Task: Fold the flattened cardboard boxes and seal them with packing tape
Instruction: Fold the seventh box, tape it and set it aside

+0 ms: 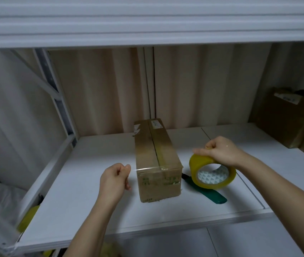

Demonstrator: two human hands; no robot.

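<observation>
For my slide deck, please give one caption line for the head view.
Right hand grips the tape roll beside a taped cardboard box on the white shelf; left hand hovers nearby.

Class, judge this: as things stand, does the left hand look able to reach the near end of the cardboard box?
Probably yes: the left hand hovers just beside the cardboard box, with only bare shelf between them.

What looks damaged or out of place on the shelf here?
The box has torn label scraps near its far left corner and scuffed, ragged edges at the bottom of its near face. It lies slightly askew to the shelf edge. Otherwise nothing stands out.
</observation>
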